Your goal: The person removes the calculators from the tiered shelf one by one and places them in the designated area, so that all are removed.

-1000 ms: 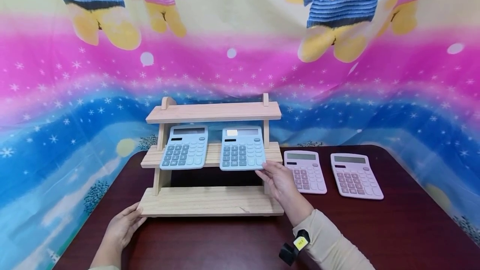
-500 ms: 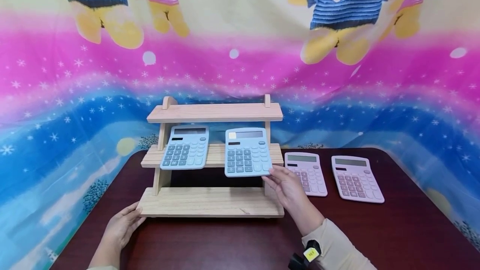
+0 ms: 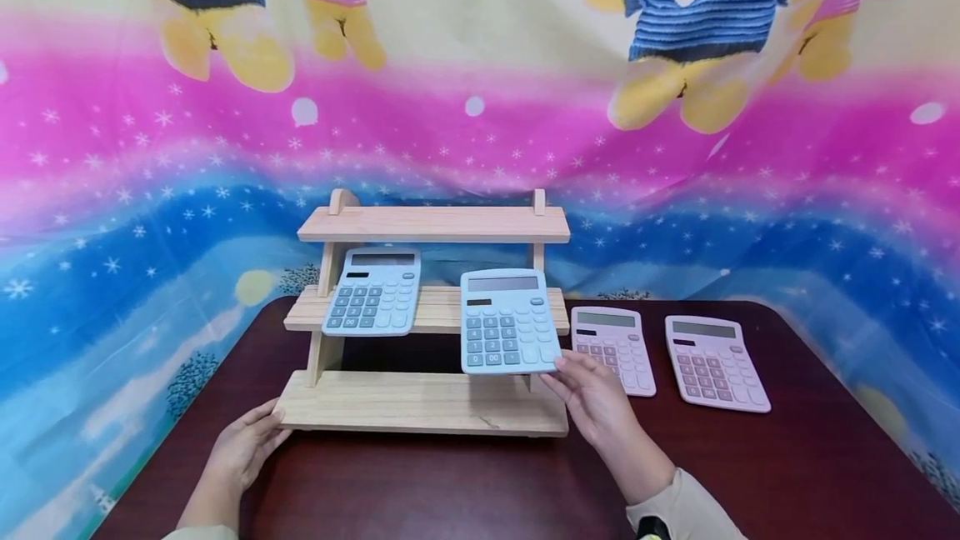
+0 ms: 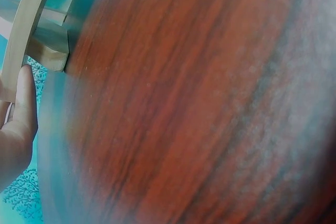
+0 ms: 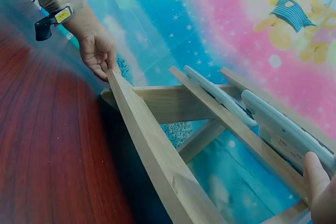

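Note:
My right hand (image 3: 600, 407) pinches the lower right corner of a light blue calculator (image 3: 508, 323). That calculator is held tilted in front of the middle tier of a three-tier wooden display rack (image 3: 420, 402). In the right wrist view, my thumb is at the edge of the held calculator (image 5: 286, 129). A second blue calculator (image 3: 372, 292) leans on the left of the middle tier. My left hand (image 3: 242, 447) grips the left end of the bottom tier; in the left wrist view, the fingers (image 4: 26, 100) lie along the wood.
Two pink calculators lie on the dark red table (image 3: 420, 490) right of the rack: the nearer one (image 3: 615, 348) is partly behind my right hand, the other (image 3: 716, 363) farther right. A printed cloth backdrop (image 3: 465, 148) hangs behind the table.
My right hand has drawn the blue calculator off the middle tier, toward me and slightly right. The left hand keeps its grip on the rack, and the head view has shifted a little.

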Available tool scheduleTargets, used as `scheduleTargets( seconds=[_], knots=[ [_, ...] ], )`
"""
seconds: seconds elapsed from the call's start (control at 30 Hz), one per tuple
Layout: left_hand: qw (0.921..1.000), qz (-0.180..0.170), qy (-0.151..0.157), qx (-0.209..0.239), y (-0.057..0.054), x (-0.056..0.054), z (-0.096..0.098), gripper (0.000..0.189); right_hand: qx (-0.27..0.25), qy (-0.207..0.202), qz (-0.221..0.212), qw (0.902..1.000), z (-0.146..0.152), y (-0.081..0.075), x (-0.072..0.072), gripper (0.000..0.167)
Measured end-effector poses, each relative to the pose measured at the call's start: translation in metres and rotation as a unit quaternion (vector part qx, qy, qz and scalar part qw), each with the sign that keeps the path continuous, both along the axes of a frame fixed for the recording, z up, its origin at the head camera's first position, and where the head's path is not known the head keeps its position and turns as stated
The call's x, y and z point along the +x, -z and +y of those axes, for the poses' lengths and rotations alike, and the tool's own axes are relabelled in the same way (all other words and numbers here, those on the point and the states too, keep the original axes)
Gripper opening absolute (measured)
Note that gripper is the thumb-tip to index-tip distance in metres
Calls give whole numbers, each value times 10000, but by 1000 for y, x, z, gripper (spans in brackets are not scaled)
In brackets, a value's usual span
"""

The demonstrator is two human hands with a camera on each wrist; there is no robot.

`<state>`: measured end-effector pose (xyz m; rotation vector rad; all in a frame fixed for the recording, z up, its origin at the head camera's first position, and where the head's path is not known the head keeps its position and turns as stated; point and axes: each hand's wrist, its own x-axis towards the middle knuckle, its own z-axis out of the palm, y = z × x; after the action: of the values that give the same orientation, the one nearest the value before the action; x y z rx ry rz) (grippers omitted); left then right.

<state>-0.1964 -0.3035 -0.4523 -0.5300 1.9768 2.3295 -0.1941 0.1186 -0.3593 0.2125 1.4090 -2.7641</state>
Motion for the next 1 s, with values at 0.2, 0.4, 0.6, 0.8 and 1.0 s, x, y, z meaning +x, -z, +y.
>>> scheduleTargets(
  seconds=[0.2,0.4,0.6,0.8,1.0],
  knots=[
    [10000,57,8,75,-1,1,0,70,-52,50,27,10000,11,2,10,28],
    [10000,-27,4,50,-1,0,0,68,116,-17,237,9996,22,2,19,25],
    [10000,-25,28,-11,0,0,0,69,111,-113,402,9991,33,3,25,27],
    [9999,-96,-15,-84,1,-2,-1,65,15,-152,503,9986,43,6,30,26],
    [9999,-120,2,-111,3,-2,-1,66,-118,-174,585,9981,54,11,34,26]
  ],
)
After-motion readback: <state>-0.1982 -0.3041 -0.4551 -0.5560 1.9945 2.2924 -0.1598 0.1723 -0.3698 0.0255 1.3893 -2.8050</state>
